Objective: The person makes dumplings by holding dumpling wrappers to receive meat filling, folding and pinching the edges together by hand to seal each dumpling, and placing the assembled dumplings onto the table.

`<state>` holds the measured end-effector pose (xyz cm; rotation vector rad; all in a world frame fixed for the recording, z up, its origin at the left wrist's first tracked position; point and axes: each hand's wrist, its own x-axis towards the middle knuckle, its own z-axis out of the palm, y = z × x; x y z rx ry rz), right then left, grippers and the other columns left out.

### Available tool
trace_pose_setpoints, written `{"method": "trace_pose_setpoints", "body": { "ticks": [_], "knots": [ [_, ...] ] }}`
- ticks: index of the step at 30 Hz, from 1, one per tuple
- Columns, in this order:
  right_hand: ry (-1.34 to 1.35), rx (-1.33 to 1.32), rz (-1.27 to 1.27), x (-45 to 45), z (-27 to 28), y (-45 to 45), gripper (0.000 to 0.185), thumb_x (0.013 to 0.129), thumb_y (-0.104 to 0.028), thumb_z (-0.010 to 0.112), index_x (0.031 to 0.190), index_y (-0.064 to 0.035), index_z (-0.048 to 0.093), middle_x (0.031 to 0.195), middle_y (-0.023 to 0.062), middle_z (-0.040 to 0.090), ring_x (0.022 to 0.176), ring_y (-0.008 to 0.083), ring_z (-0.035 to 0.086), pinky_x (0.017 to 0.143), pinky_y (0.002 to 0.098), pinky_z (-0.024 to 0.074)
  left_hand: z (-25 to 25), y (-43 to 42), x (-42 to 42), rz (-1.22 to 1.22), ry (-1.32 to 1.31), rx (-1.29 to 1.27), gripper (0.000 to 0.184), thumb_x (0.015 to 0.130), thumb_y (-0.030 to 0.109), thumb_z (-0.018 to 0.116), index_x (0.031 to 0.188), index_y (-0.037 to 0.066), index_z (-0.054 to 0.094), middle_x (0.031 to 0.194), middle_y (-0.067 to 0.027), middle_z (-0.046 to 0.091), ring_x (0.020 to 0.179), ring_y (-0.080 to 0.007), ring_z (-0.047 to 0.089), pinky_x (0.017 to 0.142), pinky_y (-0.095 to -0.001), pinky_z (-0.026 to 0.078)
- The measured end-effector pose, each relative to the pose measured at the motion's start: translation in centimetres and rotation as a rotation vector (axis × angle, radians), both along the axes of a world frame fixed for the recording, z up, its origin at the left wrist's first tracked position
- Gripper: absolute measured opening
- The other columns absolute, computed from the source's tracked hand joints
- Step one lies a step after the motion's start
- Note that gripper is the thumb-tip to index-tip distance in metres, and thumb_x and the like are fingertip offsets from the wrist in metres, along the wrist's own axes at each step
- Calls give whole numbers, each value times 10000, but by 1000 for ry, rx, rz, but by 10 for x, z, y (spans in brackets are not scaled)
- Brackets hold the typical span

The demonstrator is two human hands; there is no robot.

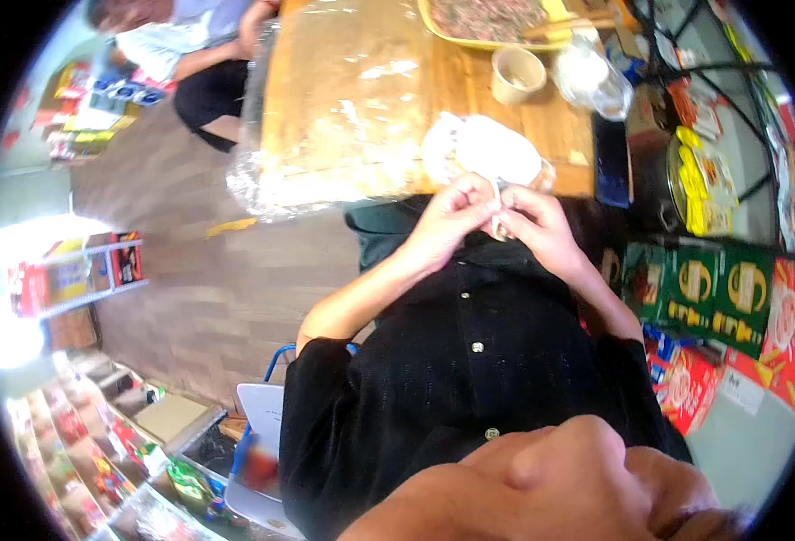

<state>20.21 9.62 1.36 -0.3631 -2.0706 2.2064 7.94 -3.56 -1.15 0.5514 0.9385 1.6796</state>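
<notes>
At the near edge of the table (456, 90), I have both hands brought together in front of the black shirt (505, 343). The left hand (456, 216) comes in with its fingers bent and the tips pinched on a small pale piece (499, 231). The right hand (546, 230) meets it from the other side, thumb and fingertips closed on the same piece. So the piece sits between the two sets of fingertips, just short of the table edge; it is too small on my feed for me to tell what it is.

Just beyond the hands, a white stack (501, 149) lies on the wood, too bright for me to make out any detail. Farther off I see a cup (518, 79), then a yellow bowl (474, 42) of pinkish mince with a wooden paddle (555, 28) lying across its rim. Right of the cup there is a clear bag (609, 93), and a phone (612, 162) lies near the right edge. Clear film (334, 126) covers the left part of the table. Another person (208, 63) sits beyond that side, well apart from my hands.
</notes>
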Motion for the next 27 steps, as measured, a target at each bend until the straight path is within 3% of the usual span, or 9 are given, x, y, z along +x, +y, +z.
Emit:
{"method": "trace_pose_setpoints", "body": {
  "ticks": [1, 3, 6, 9, 18, 27],
  "knots": [
    [16, 115, 27, -3, 3, -1, 100, 926, -71, 533, 847, -13, 553, 780, -12, 553, 714, 54, 497, 648, 216, 417, 9, -5, -1, 16, 73, -101, 132, 927, 202, 580, 972, 79, 563, 850, -44, 634, 771, -97, 601, 648, -234, 472],
    [69, 193, -67, -10, 13, -14, 108, 930, -80, 524, 859, -10, 566, 791, -4, 578, 703, 56, 505, 643, 206, 414, 0, -10, 2, 125, 119, -13, 165, 930, 178, 566, 1009, 38, 603, 876, -44, 643, 801, -126, 615, 746, -275, 505],
    [7, 46, -21, -3, 3, -11, 136, 941, -103, 513, 839, -28, 565, 772, 2, 600, 689, 47, 521, 634, 189, 404, -21, -5, 6, 29, -15, 130, 179, 945, 239, 565, 949, 60, 560, 821, -27, 615, 738, -97, 594, 655, -245, 493],
    [24, -48, -18, -6, -3, -9, 156, 950, -110, 500, 821, -43, 555, 744, -3, 597, 668, 46, 518, 622, 185, 393, -13, -7, 2, 34, -44, 150, 184, 955, 253, 550, 926, 76, 511, 784, 0, 570, 687, -78, 547, 611, -226, 453],
    [96, 26, 23, -18, -6, -13, 216, 973, -157, 473, 853, -16, 584, 731, 2, 593, 651, 51, 517, 604, 188, 394, -26, -12, -3, 132, 179, 297, 166, 916, 158, 614, 969, 72, 483, 833, 2, 558, 735, -69, 541, 651, -210, 440],
    [97, 193, -39, -12, -14, -17, 180, 963, -109, 493, 922, 10, 621, 732, -6, 586, 658, 43, 517, 599, 191, 407, -34, -11, -1, 139, 237, 232, 171, 909, 145, 621, 976, 67, 484, 843, 18, 543, 759, -53, 517, 686, -207, 426]
  ]
}}
